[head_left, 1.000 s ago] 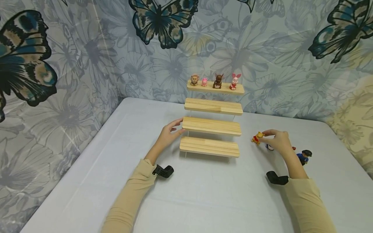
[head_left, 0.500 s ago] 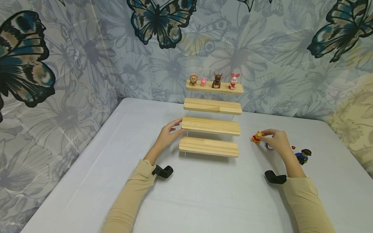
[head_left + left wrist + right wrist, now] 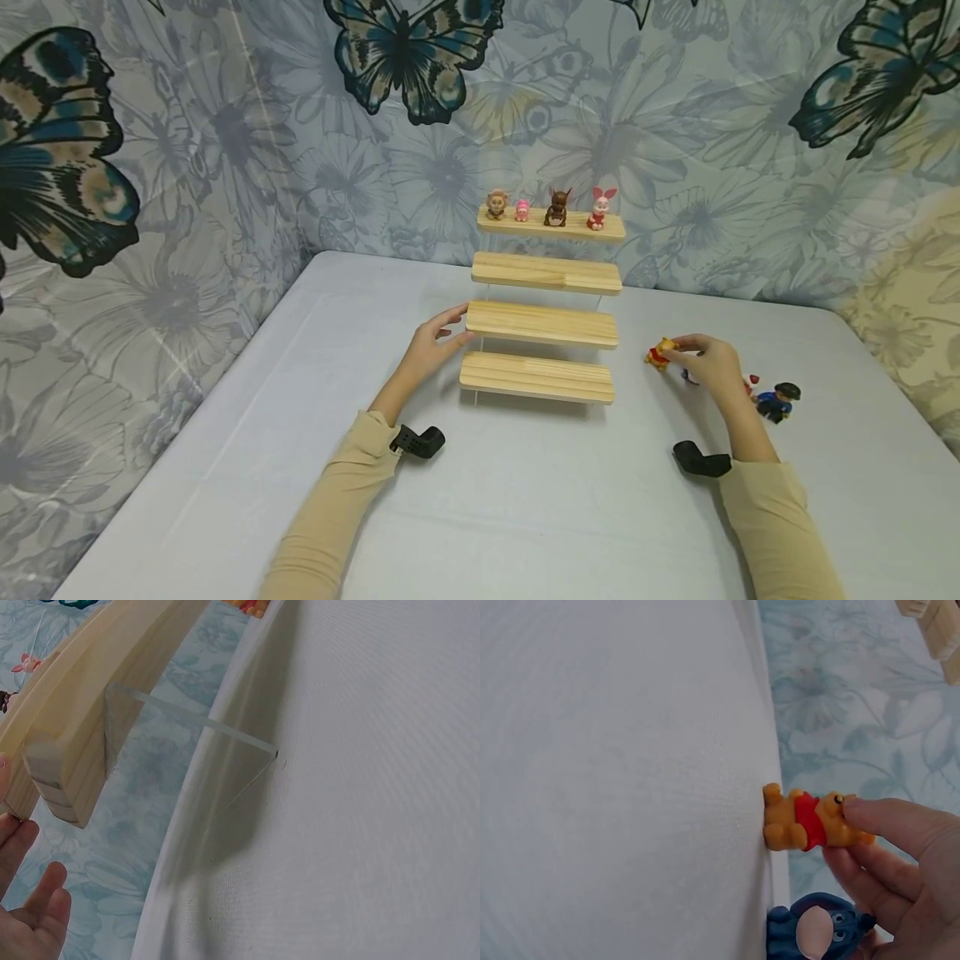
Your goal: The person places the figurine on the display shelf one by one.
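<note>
My right hand (image 3: 714, 367) pinches a yellow bear figurine in a red shirt (image 3: 657, 357) by its head, between thumb and fingers. In the right wrist view the bear figurine (image 3: 808, 822) has its feet at the white tabletop. Close beside it a blue donkey figurine (image 3: 817, 930) sits by the lower fingers of the right hand (image 3: 922, 881). My left hand (image 3: 429, 348) grips the left end of a tiered wooden display stand (image 3: 542, 325), at the second board from the bottom. The left wrist view shows that board's end between thumb and fingertips (image 3: 16, 844).
Several small figurines, including a brown kangaroo (image 3: 556, 208) and a pink rabbit-eared one (image 3: 600, 208), stand on the top board. A figurine in blue with a dark cap (image 3: 777, 402) is right of my right wrist, beside a partly hidden red-and-white one (image 3: 751, 383).
The right forearm has shifted slightly left, uncovering more of the red-and-white figurine. Both hands keep their holds, and the bear figurine stays about where it was.
</note>
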A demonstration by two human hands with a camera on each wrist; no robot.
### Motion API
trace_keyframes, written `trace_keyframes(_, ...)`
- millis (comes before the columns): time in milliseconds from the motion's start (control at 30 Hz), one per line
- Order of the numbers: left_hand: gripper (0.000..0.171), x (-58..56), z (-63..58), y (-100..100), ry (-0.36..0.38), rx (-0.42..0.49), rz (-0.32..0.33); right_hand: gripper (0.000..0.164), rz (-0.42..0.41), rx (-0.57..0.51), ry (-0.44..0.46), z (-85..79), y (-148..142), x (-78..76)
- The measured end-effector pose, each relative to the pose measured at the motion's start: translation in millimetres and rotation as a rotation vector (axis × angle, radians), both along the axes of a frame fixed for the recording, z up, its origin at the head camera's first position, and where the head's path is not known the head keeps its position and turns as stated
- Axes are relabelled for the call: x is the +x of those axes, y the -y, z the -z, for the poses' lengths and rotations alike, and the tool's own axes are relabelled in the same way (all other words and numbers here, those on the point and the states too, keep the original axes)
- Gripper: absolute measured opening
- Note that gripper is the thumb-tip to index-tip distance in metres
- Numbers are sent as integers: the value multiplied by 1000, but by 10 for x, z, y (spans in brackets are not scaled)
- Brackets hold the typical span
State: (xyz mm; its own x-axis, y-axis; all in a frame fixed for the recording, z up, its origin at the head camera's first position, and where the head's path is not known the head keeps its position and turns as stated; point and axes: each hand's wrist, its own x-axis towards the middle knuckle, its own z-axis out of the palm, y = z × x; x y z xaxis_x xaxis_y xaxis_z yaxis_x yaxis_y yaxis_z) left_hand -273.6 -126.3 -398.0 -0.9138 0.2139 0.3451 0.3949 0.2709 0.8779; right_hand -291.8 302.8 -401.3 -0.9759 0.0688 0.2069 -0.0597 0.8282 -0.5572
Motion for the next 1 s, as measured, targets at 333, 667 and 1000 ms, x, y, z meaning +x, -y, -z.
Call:
trace_keyframes(333, 51, 15, -9, -8, -10, 11, 0, 62, 10, -32, -18, 325, -221, -196)
trace_keyframes(667, 50, 8, 1, 4, -18, 7, 3, 57, 49, -65, -20, 241, -119, -147)
trace_keyframes(1000, 50, -12, 14, 14, -19, 10, 11, 55, 60, -80, -104, 346, -146, -218)
